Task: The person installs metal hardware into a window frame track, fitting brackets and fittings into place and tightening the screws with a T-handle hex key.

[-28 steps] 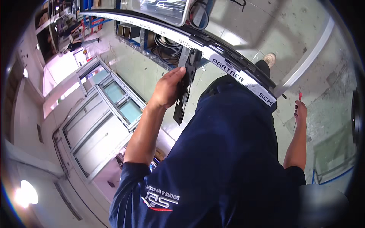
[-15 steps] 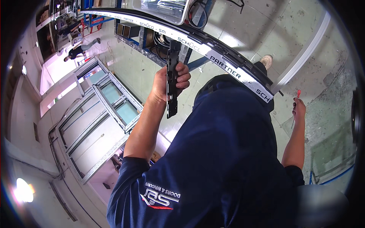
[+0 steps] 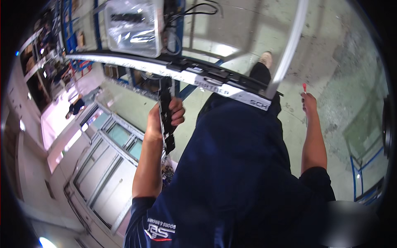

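Note:
My left hand is wrapped round a long black slotted strip, held lengthwise beside my body. The strip's far end reaches the near edge of a white frame bar covered in printed film; I cannot tell whether they touch. Black fittings line the bar's far side. Out to the right, away from the frame, my right hand is closed on a screwdriver with a red handle. Its shaft is hard to make out below the fist.
A clear plastic tub with bagged parts sits beyond the bar, near black cables. A white upright bar extends from the frame's right corner. Window frames stand at left; a person is farther off.
The view has shifted, so the frame bar and both hands appear farther left and more of the tub shows. Both hands keep hold of the strip and the screwdriver.

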Demonstrator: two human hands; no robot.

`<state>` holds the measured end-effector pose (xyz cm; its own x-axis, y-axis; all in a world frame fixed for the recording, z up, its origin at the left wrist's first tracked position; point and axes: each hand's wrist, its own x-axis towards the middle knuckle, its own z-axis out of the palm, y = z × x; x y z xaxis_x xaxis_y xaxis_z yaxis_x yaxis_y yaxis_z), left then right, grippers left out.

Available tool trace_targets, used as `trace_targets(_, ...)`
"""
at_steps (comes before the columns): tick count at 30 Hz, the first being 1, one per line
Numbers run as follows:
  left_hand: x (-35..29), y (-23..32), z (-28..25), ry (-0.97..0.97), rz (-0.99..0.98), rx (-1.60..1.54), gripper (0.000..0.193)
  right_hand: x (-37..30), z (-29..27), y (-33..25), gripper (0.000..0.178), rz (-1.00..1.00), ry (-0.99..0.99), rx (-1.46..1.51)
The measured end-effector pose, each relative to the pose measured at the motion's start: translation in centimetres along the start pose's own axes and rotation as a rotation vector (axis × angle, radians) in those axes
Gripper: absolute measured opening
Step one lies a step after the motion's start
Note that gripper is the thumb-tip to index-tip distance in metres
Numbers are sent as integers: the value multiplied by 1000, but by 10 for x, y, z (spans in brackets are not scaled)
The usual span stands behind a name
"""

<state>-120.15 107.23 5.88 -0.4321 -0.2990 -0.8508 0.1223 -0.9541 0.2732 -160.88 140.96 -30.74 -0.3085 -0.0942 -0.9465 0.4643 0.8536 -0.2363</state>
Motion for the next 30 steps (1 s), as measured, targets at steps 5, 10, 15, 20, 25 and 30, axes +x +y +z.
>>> trace_targets(5, 1, 2, 19, 140, -26, 312, 43, -10, 12, -16, 20, 23, 2, 26)
trace_targets(10, -3, 3, 28, 173, -75, 503, 40, -7, 21, -19, 14, 42, -13, 19)
trace_targets(15, -4, 5, 54, 266, -178, 703, 39, -1, 29, -21, 21, 55, -23, -28)
trace_targets(20, 2, 6, 65, 221, -285, 856, 22, 9, 35, -31, 18, 85, -78, -26)
trace_targets(25, 7, 11, 76, 183, -341, 872, 17, 19, 37, -44, 18, 70, -72, -40)
trace_targets(30, 6, 10, 78, 160, -356, 938, 16, 20, 39, -52, 19, 69, -64, -105)
